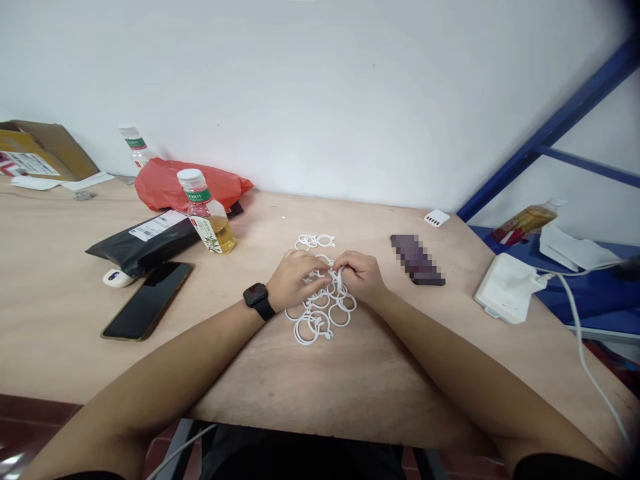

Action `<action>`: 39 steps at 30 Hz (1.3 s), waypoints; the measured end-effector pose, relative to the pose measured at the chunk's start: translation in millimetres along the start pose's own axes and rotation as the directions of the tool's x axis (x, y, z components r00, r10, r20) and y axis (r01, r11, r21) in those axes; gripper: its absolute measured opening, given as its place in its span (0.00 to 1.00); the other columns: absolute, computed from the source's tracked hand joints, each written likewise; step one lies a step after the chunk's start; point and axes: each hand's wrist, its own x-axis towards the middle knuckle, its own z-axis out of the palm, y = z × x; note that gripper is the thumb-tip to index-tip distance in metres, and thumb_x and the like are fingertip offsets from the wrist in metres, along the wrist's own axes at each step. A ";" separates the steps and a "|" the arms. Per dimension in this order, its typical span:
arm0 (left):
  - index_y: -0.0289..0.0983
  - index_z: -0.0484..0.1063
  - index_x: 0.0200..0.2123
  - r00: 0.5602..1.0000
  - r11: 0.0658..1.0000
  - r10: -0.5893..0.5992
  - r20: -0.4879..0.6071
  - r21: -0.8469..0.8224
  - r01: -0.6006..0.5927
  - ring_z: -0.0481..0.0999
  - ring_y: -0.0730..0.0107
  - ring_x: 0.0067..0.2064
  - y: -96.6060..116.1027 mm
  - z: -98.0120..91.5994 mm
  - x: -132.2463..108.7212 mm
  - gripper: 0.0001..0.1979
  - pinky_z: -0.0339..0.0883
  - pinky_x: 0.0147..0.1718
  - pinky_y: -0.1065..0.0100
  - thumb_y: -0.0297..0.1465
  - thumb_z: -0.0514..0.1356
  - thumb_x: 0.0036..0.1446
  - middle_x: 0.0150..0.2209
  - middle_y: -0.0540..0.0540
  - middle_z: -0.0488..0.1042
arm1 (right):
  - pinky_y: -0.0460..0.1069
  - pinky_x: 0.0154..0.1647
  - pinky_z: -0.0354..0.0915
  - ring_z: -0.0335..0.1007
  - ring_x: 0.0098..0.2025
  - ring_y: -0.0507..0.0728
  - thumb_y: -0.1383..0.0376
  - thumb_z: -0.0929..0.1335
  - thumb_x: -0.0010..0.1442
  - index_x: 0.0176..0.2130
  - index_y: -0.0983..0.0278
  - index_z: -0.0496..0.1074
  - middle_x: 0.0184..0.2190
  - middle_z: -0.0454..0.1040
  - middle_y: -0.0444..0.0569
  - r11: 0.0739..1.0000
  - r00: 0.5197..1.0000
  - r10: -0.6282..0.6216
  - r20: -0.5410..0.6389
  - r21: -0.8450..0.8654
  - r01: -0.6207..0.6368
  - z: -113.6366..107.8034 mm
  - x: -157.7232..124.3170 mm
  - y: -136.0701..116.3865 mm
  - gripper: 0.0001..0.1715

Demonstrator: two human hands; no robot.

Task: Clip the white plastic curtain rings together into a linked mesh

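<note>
Several white plastic rings with small loops, like curtain rings (313,328), lie in a loose pile on the wooden table (380,380). My right hand (364,277) is closed at the right side of the pile, thumb and fingers pinching a white ring (340,280) that appears tilted up. My left hand (295,279), with a black watch on its wrist, hovers over the pile from the left. Its fingers and thumb are apart, the tips close to the right hand's fingertips. Part of the pile is hidden under the left hand. Beyond the hands lies a small group of rings (325,241).
On the left are a black phone (147,303), a white mouse-like object (117,277), a black parcel bag (150,243), a drink bottle (213,220) and a red bag (170,183). A blurred-out phone (417,260) and a white power strip (510,290) with a cable are right.
</note>
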 end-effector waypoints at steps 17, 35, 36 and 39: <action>0.42 0.76 0.37 0.806 0.752 -0.592 0.025 0.377 0.541 0.69 0.52 0.54 -34.8 -7.2 1.2 0.11 0.46 0.57 0.43 0.40 0.57 0.60 0.47 0.45 0.78 | 0.50 0.37 0.68 0.72 0.37 0.55 0.66 0.67 0.61 0.42 0.60 0.75 0.39 0.76 0.49 0.985 0.997 -0.014 0.071 -0.168 0.026 -2.0 -1.2 11.0 0.09; 0.41 0.79 0.36 0.902 0.848 -0.430 -0.037 0.327 0.418 0.74 0.50 0.45 -39.7 -3.6 -3.1 0.19 0.57 0.49 0.45 0.49 0.67 0.48 0.40 0.43 0.79 | 0.49 0.34 0.67 0.70 0.32 0.53 0.67 0.67 0.62 0.39 0.61 0.75 0.36 0.76 0.49 0.993 0.999 -0.006 0.043 -0.118 0.011 -2.0 -0.9 13.0 0.07; 0.41 0.79 0.37 0.903 0.849 -0.426 -0.052 0.322 0.419 0.74 0.50 0.45 -39.1 -4.2 -2.9 0.19 0.57 0.50 0.45 0.48 0.67 0.49 0.41 0.42 0.79 | 0.49 0.34 0.67 0.70 0.32 0.53 0.67 0.67 0.62 0.39 0.61 0.75 0.36 0.76 0.49 0.993 0.999 -0.006 0.042 -0.117 0.011 -2.0 -0.9 13.0 0.07; 0.39 0.78 0.41 0.911 0.861 -0.400 -0.099 0.300 0.411 0.75 0.52 0.46 -39.4 -5.1 -2.8 0.19 0.59 0.52 0.46 0.45 0.67 0.50 0.43 0.42 0.78 | 0.49 0.34 0.67 0.71 0.33 0.53 0.67 0.67 0.61 0.39 0.61 0.75 0.36 0.76 0.49 0.994 0.999 -0.005 0.040 -0.111 0.009 -2.0 -1.1 13.3 0.07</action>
